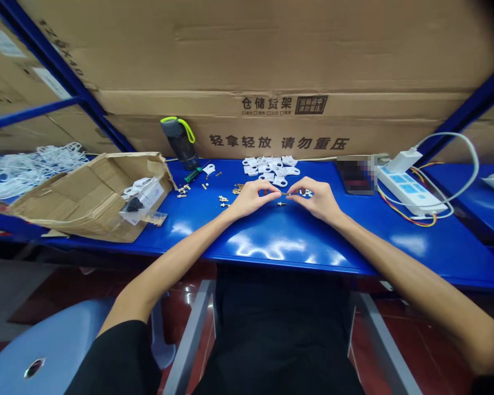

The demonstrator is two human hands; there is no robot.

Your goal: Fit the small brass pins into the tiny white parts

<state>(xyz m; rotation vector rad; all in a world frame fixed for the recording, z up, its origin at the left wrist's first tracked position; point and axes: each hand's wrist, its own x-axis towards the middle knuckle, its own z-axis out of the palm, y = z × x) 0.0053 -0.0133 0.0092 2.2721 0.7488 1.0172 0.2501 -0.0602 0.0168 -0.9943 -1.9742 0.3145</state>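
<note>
From the head camera, my one view, I've got both hands meeting mid-table. Left hand (258, 198), thumb and fingers pinching; right hand (314, 197), fingertips pinching from the other side. Between them sits a small brass piece (285, 193), up off the tabletop, its finer detail too small for me to read.

Calling the clock from that piece: at six, just beneath, a little screw (281, 204) lies on the blue table (271, 241). Past it, glossy surface runs toward me to the front edge, so the near side gives me good room.

Twelve is tighter: the white rings (267, 167) lie heaped close by, and the cardboard wall (247, 66) bounds the back edge.

Around nine, brass bits (237, 189) sit right beside the left hand, then more screws (223, 202). Farther out, the cardboard box (86, 214) reaches over the front edge, bottle (180, 144) at ten.

At three, a broad blue stretch separates the right hand from the power strip (411, 189) and its looping cable; a partly blurred phone (352, 175) lies nearer, toward two.
</note>
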